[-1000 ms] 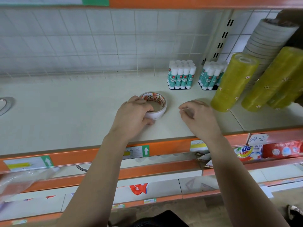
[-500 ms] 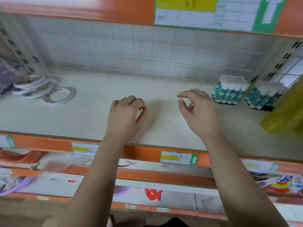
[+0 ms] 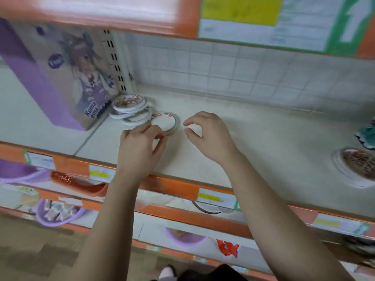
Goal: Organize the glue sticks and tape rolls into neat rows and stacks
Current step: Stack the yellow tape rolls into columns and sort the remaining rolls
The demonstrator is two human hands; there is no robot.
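On cream shelf (image 3: 243, 159), left-centre, items as found:

1. Thin tape roll (image 3: 165, 123), qty 1. Lies flat, core axis vertical, printed inner ring facing up. Round disc, so no long axis. Position: just rt of tape pile, between the two hands.
2. Tape pile (image 3: 130, 110), thin rolls lying flat, slipped and overlapping, each core axis approx. vertical. Qty prob. four; motion blur smears the edges.
3. Wide tape roll (image 3: 357, 167), qty 1, far rt, near front edge, flat, core up, well apart from item 1.
4. Glue sticks (image 3: 367, 134), teal cluster at rt frame edge, cut off; not countable.
5. Purple carton (image 3: 60, 78) w/ cartoon figure, qty 1, just left of pile.

Hands:
- Left hand (image 3: 140, 147): fingers curled at near rim of thin tape roll; whether it grips the rim cannot be told.
- Right hand (image 3: 211, 134): just rt of thin tape roll, not touching it; fingers loosely curled, thumb and forefinger apart, holding nothing.
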